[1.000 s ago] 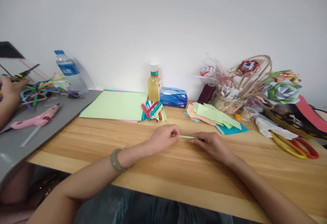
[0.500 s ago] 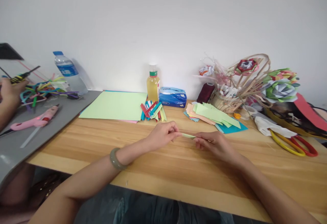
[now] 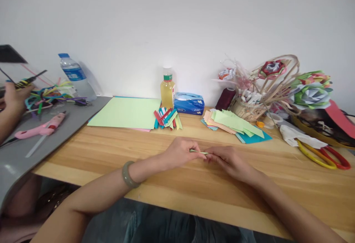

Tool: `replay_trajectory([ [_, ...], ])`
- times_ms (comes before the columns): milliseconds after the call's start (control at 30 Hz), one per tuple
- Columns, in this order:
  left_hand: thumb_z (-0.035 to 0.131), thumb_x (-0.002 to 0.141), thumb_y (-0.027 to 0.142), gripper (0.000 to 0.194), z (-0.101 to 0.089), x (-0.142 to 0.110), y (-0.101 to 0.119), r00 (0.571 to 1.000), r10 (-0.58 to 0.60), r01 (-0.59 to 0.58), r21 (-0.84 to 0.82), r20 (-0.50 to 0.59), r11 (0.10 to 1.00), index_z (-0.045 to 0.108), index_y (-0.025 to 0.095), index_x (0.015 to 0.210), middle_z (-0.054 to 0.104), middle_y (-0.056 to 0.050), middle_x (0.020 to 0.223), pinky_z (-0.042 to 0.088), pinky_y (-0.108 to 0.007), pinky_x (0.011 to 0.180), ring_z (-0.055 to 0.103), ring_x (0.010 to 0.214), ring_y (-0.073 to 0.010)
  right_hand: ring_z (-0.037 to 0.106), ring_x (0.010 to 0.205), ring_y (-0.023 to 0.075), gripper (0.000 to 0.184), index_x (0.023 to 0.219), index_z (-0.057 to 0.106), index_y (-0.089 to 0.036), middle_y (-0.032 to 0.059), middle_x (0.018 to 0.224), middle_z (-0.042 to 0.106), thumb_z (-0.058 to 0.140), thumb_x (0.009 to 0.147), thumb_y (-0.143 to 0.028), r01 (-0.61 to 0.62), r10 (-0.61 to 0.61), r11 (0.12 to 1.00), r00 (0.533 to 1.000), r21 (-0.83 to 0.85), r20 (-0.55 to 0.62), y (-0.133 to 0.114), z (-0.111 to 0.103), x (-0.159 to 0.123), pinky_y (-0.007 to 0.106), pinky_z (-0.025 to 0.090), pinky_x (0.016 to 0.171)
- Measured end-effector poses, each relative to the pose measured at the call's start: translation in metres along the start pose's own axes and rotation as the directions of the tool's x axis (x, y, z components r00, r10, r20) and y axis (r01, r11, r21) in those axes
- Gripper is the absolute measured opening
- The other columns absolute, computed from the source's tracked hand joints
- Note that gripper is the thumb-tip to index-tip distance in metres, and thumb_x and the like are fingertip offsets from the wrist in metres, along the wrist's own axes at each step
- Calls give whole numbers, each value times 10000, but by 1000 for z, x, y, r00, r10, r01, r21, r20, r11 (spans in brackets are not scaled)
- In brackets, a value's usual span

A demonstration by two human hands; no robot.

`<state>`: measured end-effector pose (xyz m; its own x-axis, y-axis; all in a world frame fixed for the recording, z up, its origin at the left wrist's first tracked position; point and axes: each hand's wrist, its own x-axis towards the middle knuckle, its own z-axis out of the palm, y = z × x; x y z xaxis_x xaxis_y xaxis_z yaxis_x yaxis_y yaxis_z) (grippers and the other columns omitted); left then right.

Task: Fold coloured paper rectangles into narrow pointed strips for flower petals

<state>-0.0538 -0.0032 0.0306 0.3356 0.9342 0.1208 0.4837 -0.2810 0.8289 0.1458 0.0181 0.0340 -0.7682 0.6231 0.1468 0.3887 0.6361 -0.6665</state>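
A thin folded strip of light green paper (image 3: 199, 151) lies just above the wooden table (image 3: 194, 191) between my two hands. My left hand (image 3: 180, 152), with a jade bangle on its wrist, pinches the strip's left end. The strip's right end is pinched by the closed fingers of my right hand (image 3: 227, 158). Behind my hands sits a small heap of folded coloured paper pieces (image 3: 167, 118) and a fanned stack of cut paper rectangles (image 3: 235, 125).
Large green sheet (image 3: 124, 112), yellow bottle (image 3: 167, 91) and tissue pack (image 3: 189, 104) stand at the back. A basket with paper flowers (image 3: 266, 87) and scissors (image 3: 321, 154) lie right. On the grey mat at left: a pink glue gun (image 3: 41, 127), water bottle (image 3: 74, 76), another person's hand (image 3: 12, 100).
My two hands have drawn closer together along the strip, so less of it shows between them. The view has shifted slightly.
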Motion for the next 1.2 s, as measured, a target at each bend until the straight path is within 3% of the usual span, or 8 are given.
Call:
replay_trajectory([
  [133, 628, 771, 357, 229, -4, 2, -2, 994, -89, 96, -97, 68, 991, 666, 152, 677, 570, 47, 515, 289, -166, 419, 391, 424, -56, 617, 750, 163, 350, 902, 628, -191, 56, 809, 673, 327, 942, -367, 18, -19, 999, 1000, 32, 17, 1, -5, -1, 265, 453, 714],
  [333, 512, 836, 299, 236, -11, 5, -5, 984, -55, 80, -146, 168, 986, 635, 145, 706, 583, 38, 519, 345, -151, 448, 435, 432, -59, 586, 595, 138, 397, 851, 609, -173, 39, 709, 632, 318, 934, -430, -88, 76, 984, 994, 156, 78, 1, -8, -2, 251, 455, 599],
  [500, 558, 814, 332, 215, -13, 6, -4, 990, -34, 51, -124, 134, 991, 637, 150, 731, 528, 60, 465, 318, -151, 440, 410, 418, -56, 553, 477, 108, 393, 844, 586, -173, 21, 698, 621, 378, 893, -502, -230, 195, 925, 971, 302, 142, -2, -8, -3, 225, 425, 472],
  [767, 585, 795, 266, 137, -33, 12, -5, 986, -50, 65, -88, 158, 994, 616, 147, 736, 599, 32, 561, 363, -157, 473, 528, 500, -76, 526, 458, 87, 416, 751, 564, -159, 13, 656, 595, 381, 895, -503, -284, 248, 900, 957, 330, 150, 4, -11, -5, 216, 415, 462],
  [900, 541, 819, 279, 178, -48, 21, -13, 998, -66, 66, -52, -11, 996, 572, 157, 693, 578, 36, 554, 404, -183, 535, 538, 523, -90, 536, 469, 91, 409, 732, 559, -158, 13, 655, 597, 405, 885, -505, -300, 290, 902, 954, 312, 77, 15, -18, -8, 223, 424, 473],
  [967, 486, 850, 302, 239, -47, 22, -15, 995, -21, 16, -61, -94, 998, 545, 158, 669, 575, 29, 577, 416, -196, 576, 539, 555, -96, 547, 488, 97, 415, 721, 562, -157, 22, 671, 608, 412, 879, -510, -301, 295, 905, 953, 302, 67, 16, -19, -7, 228, 431, 488],
  [1033, 461, 866, 327, 255, -39, 21, -14, 994, 35, -41, -62, -99, 997, 554, 155, 702, 602, 11, 653, 417, -200, 602, 555, 620, -105, 548, 492, 103, 425, 715, 565, -156, 26, 660, 613, 420, 866, -526, -307, 298, 901, 951, 307, 77, 12, -16, -4, 231, 434, 487],
  [1200, 608, 794, 402, 290, -17, 10, -3, 989, 98, -112, 130, 108, 985, 617, 180, 980, 657, 1, 833, 390, -196, 593, 564, 670, -116, 534, 473, 105, 434, 727, 585, -147, 25, 606, 604, 436, 848, -536, -312, 302, 894, 950, 322, 81, 3, -3, 2, 227, 418, 464],
])
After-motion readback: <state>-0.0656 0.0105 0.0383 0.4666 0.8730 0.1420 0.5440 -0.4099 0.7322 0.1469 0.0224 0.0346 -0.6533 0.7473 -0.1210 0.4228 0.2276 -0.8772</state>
